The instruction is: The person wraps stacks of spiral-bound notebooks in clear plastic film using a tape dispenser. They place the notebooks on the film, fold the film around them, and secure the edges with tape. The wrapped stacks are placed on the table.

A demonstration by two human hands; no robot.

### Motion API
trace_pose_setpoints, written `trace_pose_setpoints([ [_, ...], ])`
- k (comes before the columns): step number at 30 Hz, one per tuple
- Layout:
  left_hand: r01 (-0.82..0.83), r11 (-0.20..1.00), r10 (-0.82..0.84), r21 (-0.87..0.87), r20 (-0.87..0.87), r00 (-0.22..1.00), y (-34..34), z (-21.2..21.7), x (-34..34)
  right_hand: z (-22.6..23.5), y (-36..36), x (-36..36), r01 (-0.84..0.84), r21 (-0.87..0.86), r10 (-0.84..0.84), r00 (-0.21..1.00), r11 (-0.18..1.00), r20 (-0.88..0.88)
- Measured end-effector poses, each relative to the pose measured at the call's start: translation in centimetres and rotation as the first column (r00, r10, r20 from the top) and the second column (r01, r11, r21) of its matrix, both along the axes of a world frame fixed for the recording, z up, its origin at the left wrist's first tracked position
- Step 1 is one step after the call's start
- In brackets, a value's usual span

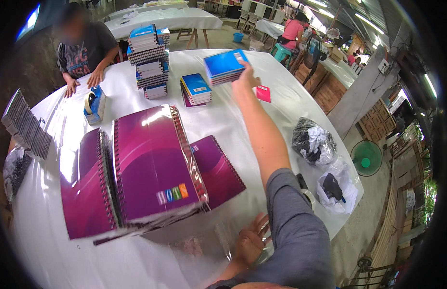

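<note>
My right hand, its arm stretched far across the table, grips the right end of a small stack of blue-covered notebooks. Low in the view, my left hand is curled on a clear plastic sleeve, partly hidden by my right sleeve. Large purple spiral notebooks lie piled left of my hands, the top ones in shiny clear wrap. Just beyond them sits another short stack of blue notebooks. A small pink-red card or booklet rests by my right wrist.
Tall stacks of spiral notebooks stand at the far side, near a blue tape dispenser. Across the table a person has both hands on its edge. Plastic bags lie at the right; a green bin stands beyond.
</note>
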State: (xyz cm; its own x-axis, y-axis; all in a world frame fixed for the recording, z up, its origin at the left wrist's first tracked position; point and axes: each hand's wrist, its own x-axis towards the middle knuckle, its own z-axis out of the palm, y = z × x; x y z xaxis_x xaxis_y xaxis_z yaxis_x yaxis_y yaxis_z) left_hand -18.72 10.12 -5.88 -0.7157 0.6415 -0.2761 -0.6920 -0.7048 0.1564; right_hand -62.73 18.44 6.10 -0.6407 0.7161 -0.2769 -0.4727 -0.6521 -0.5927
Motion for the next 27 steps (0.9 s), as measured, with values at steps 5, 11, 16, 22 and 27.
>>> trace_pose_setpoints([
  [5, 0.139, 0.647, 0.069, 0.75, -0.239, 0.969, 0.6, -3.7, 1.8, 4.4, 7.5, 5.7, 0.069, 0.061, -0.06, 0.989, 0.996, -0.133],
  [11, 0.401, 0.468, 0.162, 0.788, -0.522, 0.837, 0.7, -3.2, 1.9, 6.4, 12.0, 17.9, -0.173, 0.377, 0.315, 0.879, 0.91, -0.358],
  [16, 0.583, 0.737, -0.001, 0.342, -0.862, 0.507, -2.3, -2.6, 0.3, 5.5, 9.9, 31.0, -0.266, 0.404, 0.39, 0.882, 0.875, -0.265],
  [22, 0.02, 0.846, 0.529, 0.534, -0.842, 0.107, -11.9, 11.3, 2.1, 1.2, 4.3, 44.3, -0.441, 0.526, 0.619, 0.753, 0.727, -0.224],
  [27, -0.875, 0.413, -0.196, -0.251, -0.963, 0.184, -14.4, 14.3, 7.2, -2.3, 1.1, 49.0, -0.438, 0.757, 0.788, 0.594, 0.485, -0.161],
])
